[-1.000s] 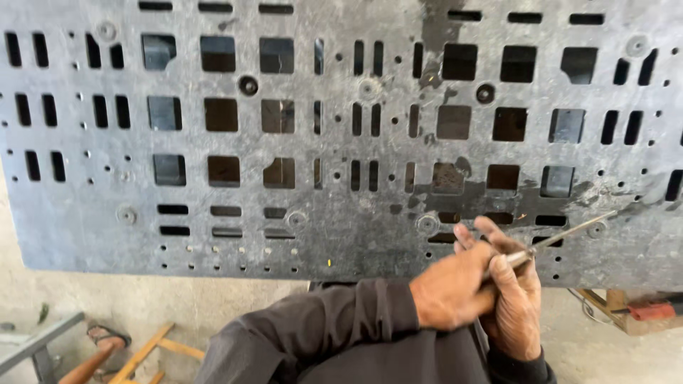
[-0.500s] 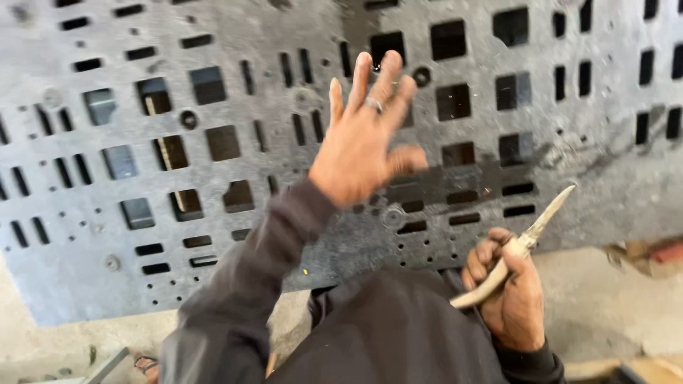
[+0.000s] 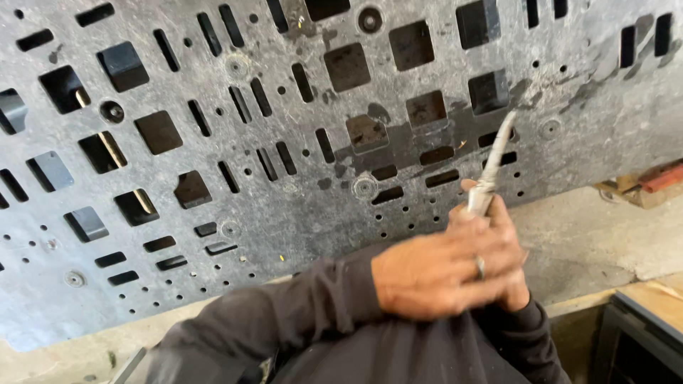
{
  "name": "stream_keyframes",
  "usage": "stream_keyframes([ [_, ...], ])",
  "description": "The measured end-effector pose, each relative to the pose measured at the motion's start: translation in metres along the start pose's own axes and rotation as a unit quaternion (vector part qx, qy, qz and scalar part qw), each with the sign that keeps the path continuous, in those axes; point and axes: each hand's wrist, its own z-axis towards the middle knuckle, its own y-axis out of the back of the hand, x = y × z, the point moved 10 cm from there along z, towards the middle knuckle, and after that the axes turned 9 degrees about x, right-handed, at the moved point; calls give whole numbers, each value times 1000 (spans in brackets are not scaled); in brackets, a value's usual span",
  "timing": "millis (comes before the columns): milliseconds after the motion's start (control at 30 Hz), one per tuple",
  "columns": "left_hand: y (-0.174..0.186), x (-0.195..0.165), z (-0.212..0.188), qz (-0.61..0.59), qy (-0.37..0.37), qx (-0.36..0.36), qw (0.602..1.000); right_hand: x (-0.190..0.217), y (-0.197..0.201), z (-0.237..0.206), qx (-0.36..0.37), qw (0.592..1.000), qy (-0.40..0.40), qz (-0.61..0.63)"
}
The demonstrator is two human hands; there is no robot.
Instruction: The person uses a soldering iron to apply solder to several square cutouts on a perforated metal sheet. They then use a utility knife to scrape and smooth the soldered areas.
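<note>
Grey panel (image 3: 299,206) with square and slotted holes stood upright ahead. Left hand (image 3: 437,274) lay closed over right hand (image 3: 514,284), which was mostly hidden. Both gripped the pale tool (image 3: 491,174). Its long axis ran up and slightly right from the hands, tip touching the panel.

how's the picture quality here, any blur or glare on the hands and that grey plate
Head view: daylight is soft and even, no hard glare on the grey perforated panel; the left hand, folded over the right hand, is slightly motion-blurred, as is the pale rod-like tool; the panel's holes look fairly sharp; the dark sleeve loses detail in shade.
</note>
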Motion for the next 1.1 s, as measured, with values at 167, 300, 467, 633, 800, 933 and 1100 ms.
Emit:
stream_keyframes([
  [167, -43, 51, 12, -3, 26, 55, 998, -1, 5, -33, -29, 932, 58, -356],
  [300, -57, 66, 9, -97, -4, 28, 995, 12, 1, -38, -39, 916, 97, -388],
  [467, -72, 98, 32, -94, 52, -10, 994, 15, -4, -24, -33, 901, 104, -420],
  [633, -70, 105, 34, -111, 106, -31, 988, 0, -5, -18, -42, 892, 46, -448],
  [800, -50, 103, 21, -81, 141, -79, 984, -3, -22, -15, 40, 884, 66, -461],
  [933, -57, 107, 29, -120, 135, -65, 981, -4, -3, -10, -26, 899, 8, -437],
  [1100, -52, 113, 23, -109, 182, -90, 973, 7, -26, -7, 34, 874, 55, -481],
])
